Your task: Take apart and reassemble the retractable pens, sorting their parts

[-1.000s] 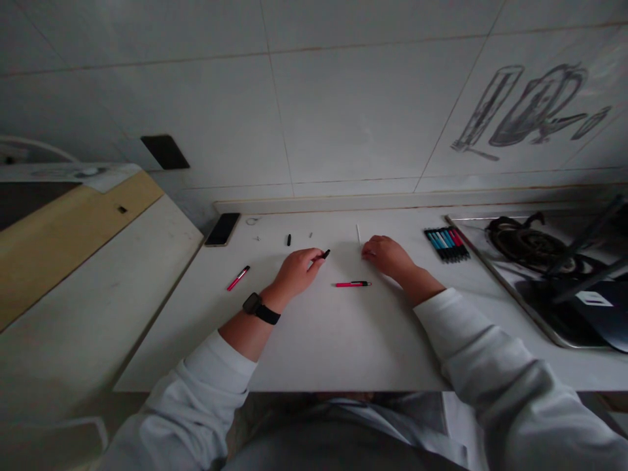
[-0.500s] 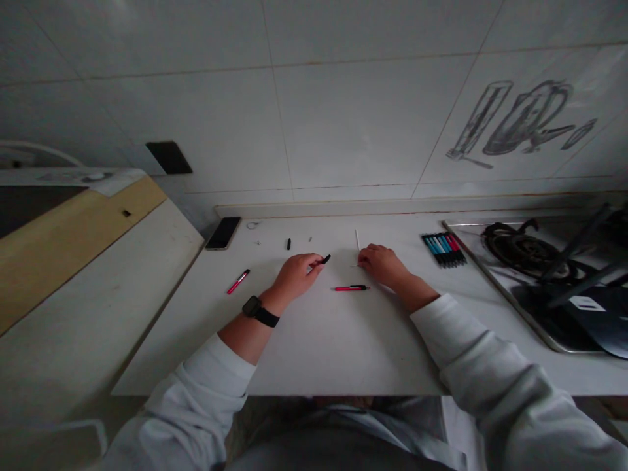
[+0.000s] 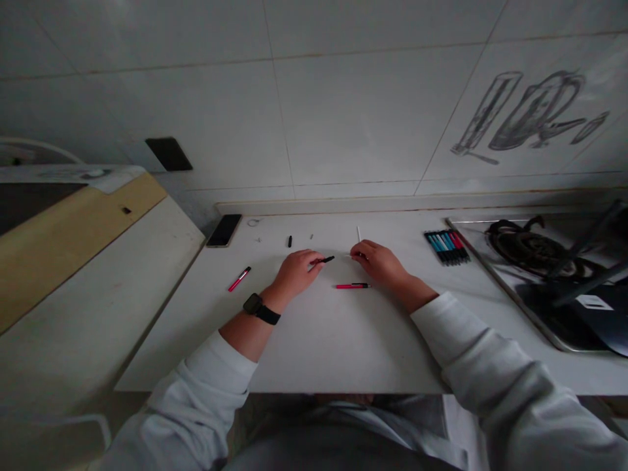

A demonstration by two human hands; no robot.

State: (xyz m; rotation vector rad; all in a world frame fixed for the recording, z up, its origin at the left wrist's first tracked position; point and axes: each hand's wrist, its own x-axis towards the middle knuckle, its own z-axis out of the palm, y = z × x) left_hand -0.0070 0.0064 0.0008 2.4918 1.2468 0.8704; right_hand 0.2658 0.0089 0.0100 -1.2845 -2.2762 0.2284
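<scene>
My left hand (image 3: 297,271) pinches a short black pen part (image 3: 328,260), its free end pointing right. Facing it, my right hand (image 3: 379,261) is closed on a thin, pale piece (image 3: 348,254) whose tip sticks out to the left; the rest is hidden by the fingers. The two parts are apart. Just beyond the right fingers lies a slim white rod (image 3: 358,233). A red and black pen (image 3: 350,286) rests on the table below both hands. Further left are a red pen barrel (image 3: 239,279) and a small black cylinder (image 3: 290,241).
Tiny bits (image 3: 311,237) lie behind the left hand. A phone (image 3: 224,231) sits at the back left of the white table (image 3: 338,353). At right, a row of several pens (image 3: 447,248) lies beside a gas hob (image 3: 537,307). A tiled wall (image 3: 343,124) rises behind.
My right hand has moved slightly left and up, bringing the thin piece closer to the black part. The black part has turned nearer to level. The view has shifted slightly.
</scene>
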